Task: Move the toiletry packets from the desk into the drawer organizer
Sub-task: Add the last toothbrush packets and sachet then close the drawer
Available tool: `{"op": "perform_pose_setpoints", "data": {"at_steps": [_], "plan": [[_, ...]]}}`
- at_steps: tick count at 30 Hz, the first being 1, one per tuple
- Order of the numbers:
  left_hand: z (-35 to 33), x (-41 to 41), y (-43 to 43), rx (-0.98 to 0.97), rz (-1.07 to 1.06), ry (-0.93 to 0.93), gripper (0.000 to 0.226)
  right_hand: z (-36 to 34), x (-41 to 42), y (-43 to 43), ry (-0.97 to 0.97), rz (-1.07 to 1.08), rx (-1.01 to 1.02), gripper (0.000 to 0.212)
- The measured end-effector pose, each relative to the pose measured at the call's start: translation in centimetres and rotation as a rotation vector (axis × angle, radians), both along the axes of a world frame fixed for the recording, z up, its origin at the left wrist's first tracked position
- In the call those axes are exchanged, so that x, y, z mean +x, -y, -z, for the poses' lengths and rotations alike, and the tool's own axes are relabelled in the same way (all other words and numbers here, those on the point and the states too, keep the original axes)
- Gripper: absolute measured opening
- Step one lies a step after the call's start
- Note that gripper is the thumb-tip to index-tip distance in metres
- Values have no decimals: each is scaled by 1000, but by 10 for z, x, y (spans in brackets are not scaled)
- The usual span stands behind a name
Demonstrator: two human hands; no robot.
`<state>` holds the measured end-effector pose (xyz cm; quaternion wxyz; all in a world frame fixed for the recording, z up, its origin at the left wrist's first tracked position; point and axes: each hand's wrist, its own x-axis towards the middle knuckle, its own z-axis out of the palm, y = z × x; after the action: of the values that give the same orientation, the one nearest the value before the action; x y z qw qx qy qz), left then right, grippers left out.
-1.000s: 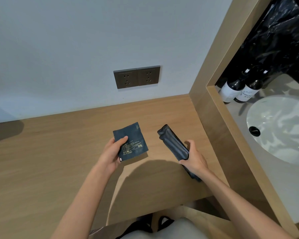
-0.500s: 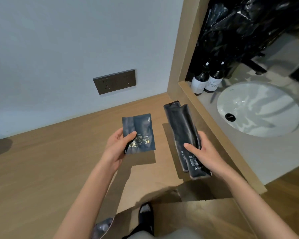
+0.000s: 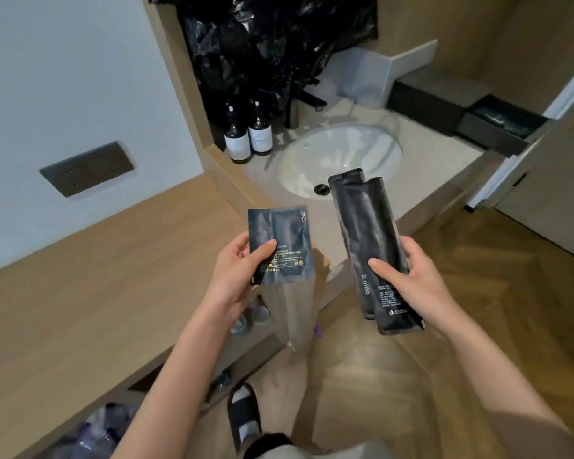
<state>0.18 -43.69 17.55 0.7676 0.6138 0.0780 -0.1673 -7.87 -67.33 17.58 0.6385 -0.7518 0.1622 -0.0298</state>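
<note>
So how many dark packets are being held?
3. A square packet in the left hand; a front long packet and a rear long packet in the right hand. More may hide behind.

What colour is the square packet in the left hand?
Dark navy square packet with small gold print, head view.

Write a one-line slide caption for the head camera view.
The left hand holds a square packet, the right hand grips two long packets, with the sink beyond.
</note>
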Motion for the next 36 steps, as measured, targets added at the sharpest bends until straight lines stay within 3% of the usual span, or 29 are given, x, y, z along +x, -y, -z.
{"op": "perform_pose_setpoints", "data": {"at_steps": [7, 15, 20, 29, 36], "plan": [[-7, -39, 115, 52, 110, 9, 30, -9, -71, 106, 20, 169, 22, 30], [-2, -8, 240, 47, 246, 24, 30, -7, -72, 210, 45, 283, 8, 29], [7, 46, 336, 4, 249, 42, 18, -2, -32, 295, 48, 315, 4, 25], [-18, 161, 489, 26, 258, 58, 25, -12, 74, 443, 44, 308, -21, 24], [-25, 232, 583, 43, 147, 74, 27, -15, 155, 552, 24, 256, -25, 33]]}}
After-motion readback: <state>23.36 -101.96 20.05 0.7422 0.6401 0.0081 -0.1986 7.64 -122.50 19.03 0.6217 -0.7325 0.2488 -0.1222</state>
